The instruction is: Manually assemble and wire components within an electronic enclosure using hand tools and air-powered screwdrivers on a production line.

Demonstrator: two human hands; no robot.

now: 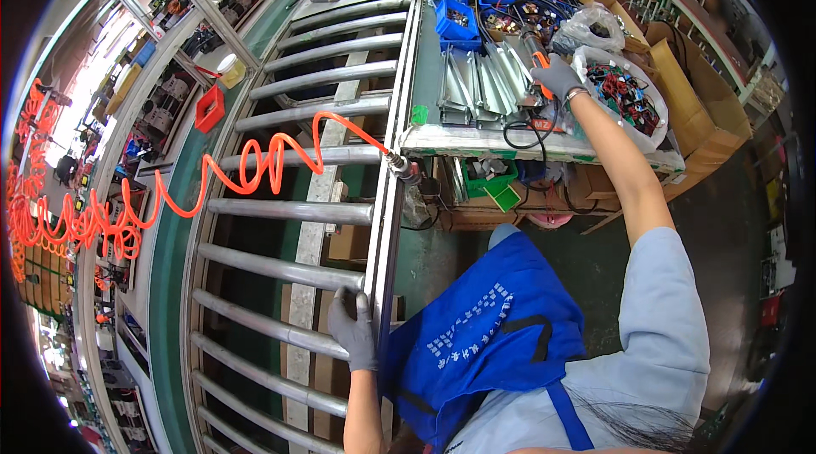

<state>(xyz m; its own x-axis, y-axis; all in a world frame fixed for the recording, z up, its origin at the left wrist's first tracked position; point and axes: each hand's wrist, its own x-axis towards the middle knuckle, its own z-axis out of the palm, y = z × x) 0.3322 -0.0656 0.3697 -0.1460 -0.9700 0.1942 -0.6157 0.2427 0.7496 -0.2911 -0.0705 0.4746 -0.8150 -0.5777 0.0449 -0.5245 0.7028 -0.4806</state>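
Beside metal brackets (489, 84), my right hand (559, 77) clasped the orange-and-black tool (538, 53), long axis fore-and-aft; my left hand (352, 333), fingers apart, lay at the roller conveyor (289, 212).

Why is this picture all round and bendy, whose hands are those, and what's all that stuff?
There's no robot here. A person in a pale blue shirt wears a wide fisheye camera on their head; it looks down and makes straight edges bend. Their grey-gloved right hand grips an orange-and-black handheld tool. Around it, on a green-topped workbench, lie long silvery metal pieces, blue plastic bins and small colourful parts. Their grey-gloved left hand is at the edge of a silver metal roller conveyor. A curly orange hose stretches over the rollers.
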